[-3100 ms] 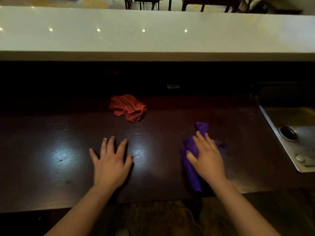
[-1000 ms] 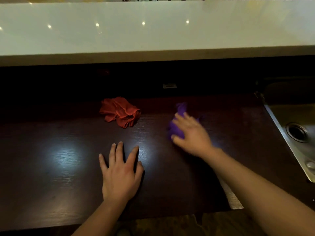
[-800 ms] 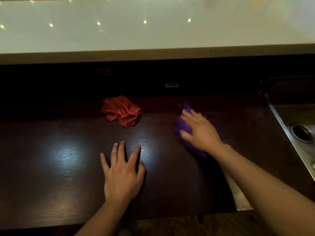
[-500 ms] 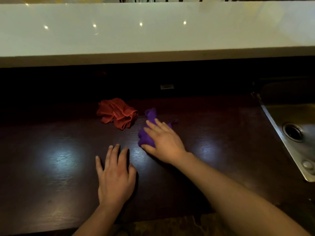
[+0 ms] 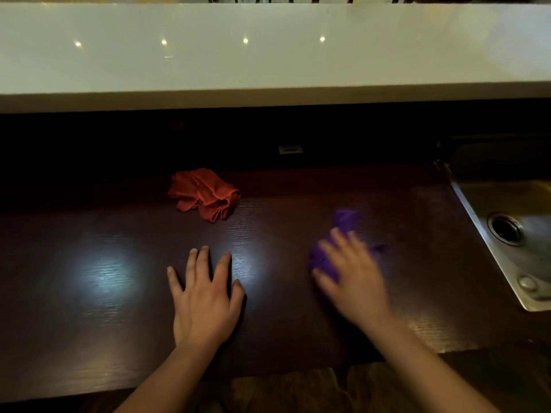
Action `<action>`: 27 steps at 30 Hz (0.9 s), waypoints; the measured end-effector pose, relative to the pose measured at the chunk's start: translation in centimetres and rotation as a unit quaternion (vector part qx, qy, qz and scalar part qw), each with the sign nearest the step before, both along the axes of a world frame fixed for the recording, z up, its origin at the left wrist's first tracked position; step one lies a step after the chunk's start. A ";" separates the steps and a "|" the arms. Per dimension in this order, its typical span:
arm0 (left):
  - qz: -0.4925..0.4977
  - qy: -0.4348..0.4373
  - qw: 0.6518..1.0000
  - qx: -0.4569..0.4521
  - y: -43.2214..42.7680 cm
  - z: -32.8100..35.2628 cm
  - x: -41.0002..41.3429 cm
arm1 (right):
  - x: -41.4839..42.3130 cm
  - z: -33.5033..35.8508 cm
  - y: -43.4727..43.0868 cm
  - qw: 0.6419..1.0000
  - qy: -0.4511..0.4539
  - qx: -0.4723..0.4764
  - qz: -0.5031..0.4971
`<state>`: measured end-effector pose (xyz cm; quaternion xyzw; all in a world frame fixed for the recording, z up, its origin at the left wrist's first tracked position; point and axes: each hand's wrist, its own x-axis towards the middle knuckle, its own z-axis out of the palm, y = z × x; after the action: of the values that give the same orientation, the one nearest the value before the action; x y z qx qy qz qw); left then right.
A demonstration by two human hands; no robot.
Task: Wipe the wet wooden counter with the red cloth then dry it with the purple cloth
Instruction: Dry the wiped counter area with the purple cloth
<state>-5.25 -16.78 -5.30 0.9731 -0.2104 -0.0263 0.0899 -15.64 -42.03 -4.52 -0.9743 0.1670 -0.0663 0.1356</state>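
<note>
With the red cloth (image 5: 205, 194) bunched at the back, well left of the sink (image 5: 489, 251), the right hand (image 5: 353, 278) presses spread fingers on the purple cloth (image 5: 343, 222), and drying the counter (image 5: 104, 293) best means overlapping strokes while the flat, splayed left hand (image 5: 205, 305) braces.

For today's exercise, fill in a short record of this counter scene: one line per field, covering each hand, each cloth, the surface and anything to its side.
left hand: flat on the counter, fingers spread, holding nothing
right hand: pressed on the purple cloth, blurred
purple cloth: bunched under the right hand, partly hidden
red cloth: crumpled, lying untouched farther back
counter: dark wood, glossy with light reflections
sink: metal, at the right end, drain visible
</note>
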 end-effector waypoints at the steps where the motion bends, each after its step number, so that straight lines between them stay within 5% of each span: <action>1: 0.000 -0.002 1.000 -0.006 0.1 0.0 0.0 | -0.6 -0.1 1.2 0.998 0.007 -0.002 0.056; 3: 0.000 -0.010 1.000 -0.017 0.2 0.0 0.0 | -1.4 0.0 -1.3 0.996 0.011 0.000 0.083; 8: 0.003 -0.019 1.000 -0.022 -0.1 -0.1 -0.1 | -2.0 -0.1 -13.1 0.983 0.012 -0.010 -0.185; 11: 0.002 -0.014 1.000 -0.014 -0.2 0.1 -0.2 | 1.4 0.5 -13.5 0.968 0.027 0.000 -0.249; 18: 0.000 -0.011 1.000 -0.003 -0.1 -0.1 0.0 | 1.2 -0.6 -6.2 0.998 0.018 -0.007 0.057; 23: 0.006 -0.010 1.000 -0.007 -0.1 0.0 -0.1 | 9.3 0.2 -8.9 0.991 0.021 0.002 -0.130; 27: 0.016 -0.005 0.999 -0.048 -0.1 0.6 -0.1 | 14.3 0.2 0.4 1.000 0.019 -0.001 0.010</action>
<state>-5.37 -16.85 -4.68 0.9710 -0.1967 -0.0104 0.1357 -1.30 -41.67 -4.30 -0.9772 0.1594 -0.0466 0.1325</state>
